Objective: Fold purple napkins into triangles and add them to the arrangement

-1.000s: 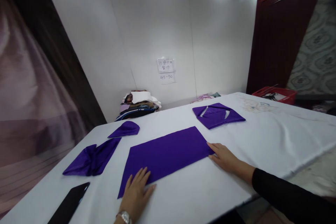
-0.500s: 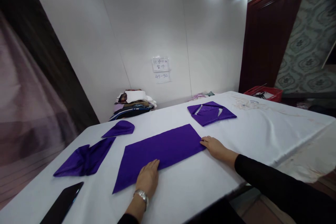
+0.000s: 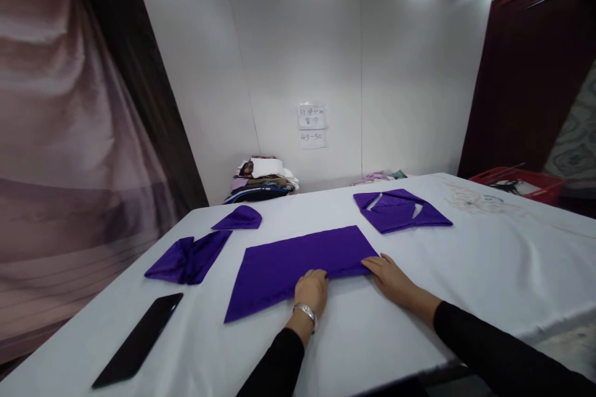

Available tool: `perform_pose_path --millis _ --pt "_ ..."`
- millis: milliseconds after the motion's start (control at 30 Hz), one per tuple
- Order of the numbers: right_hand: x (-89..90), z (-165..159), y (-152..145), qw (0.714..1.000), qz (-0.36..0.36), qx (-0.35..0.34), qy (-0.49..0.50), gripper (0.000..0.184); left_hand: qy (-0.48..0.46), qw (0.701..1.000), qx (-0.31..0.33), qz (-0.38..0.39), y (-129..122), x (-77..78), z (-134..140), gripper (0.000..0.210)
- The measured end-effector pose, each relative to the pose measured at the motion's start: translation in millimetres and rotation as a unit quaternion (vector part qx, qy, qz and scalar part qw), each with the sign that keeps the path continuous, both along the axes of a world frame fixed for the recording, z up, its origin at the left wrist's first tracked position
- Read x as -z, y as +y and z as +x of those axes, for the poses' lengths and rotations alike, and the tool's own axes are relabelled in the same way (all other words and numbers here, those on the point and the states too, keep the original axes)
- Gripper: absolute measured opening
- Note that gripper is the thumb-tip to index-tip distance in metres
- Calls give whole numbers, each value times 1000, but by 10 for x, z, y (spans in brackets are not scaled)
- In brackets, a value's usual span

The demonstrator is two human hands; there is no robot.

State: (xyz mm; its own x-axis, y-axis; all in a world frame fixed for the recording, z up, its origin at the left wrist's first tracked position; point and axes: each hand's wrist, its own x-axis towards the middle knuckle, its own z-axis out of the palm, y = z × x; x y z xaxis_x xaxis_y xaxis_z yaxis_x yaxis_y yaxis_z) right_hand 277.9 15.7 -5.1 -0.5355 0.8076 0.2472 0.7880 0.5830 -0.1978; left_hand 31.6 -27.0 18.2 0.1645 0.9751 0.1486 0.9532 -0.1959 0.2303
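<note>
A purple napkin (image 3: 288, 263), folded to a long four-sided shape, lies on the white tablecloth before me. My left hand (image 3: 311, 294), with a silver bracelet at the wrist, is closed on its near edge, right of the middle. At the near right corner, the fingers of my right hand (image 3: 390, 278) are bent over the edge; both thumbs are hidden. Beyond the right hand lies a folded purple napkin (image 3: 395, 211) with two slits showing white. To the left are a pleated purple napkin (image 3: 189, 260) and a smaller, rounded purple piece (image 3: 239, 218).
A black flat device (image 3: 139, 341) rests at the table's near left. Stacked folded cloths (image 3: 263, 183) stand by the white wall, below a paper sign (image 3: 313, 127). A red basket (image 3: 535, 183) is beyond the far right of the table (image 3: 512, 260). Pink drapery (image 3: 69, 167) hangs at left.
The view has swung left, so things sit further right in the picture. My left hand has slid right along the napkin's near edge, nearer my right hand, which stays at the corner.
</note>
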Motion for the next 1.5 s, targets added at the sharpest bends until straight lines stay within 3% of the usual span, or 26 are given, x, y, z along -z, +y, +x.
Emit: perform_pose_path --millis 267,467,667,833,1100,1333,1500 --pt "-30 99 157 999 10 29 18 43 -36 999 26 6 -69 6 -31 29" --pt "22 422 -102 998 34 -41 38 38 -78 995 66 -3 -285 142 -50 30" --pt "144 794 -331 991 11 -75 115 26 -90 987 134 -10 -572 123 -102 30" --pt "-154 735 -347 981 -34 -52 182 27 -95 988 121 4 -750 112 -121 29" --pt "-725 249 -94 962 -92 16 258 31 -115 991 36 51 -949 101 -238 25" --pt "-1040 -402 244 954 -112 -82 264 25 -128 990 13 50 -1053 117 -118 21" --pt "-1054 -561 230 942 -58 -157 290 16 -158 985 -8 65 -1033 119 -233 17"
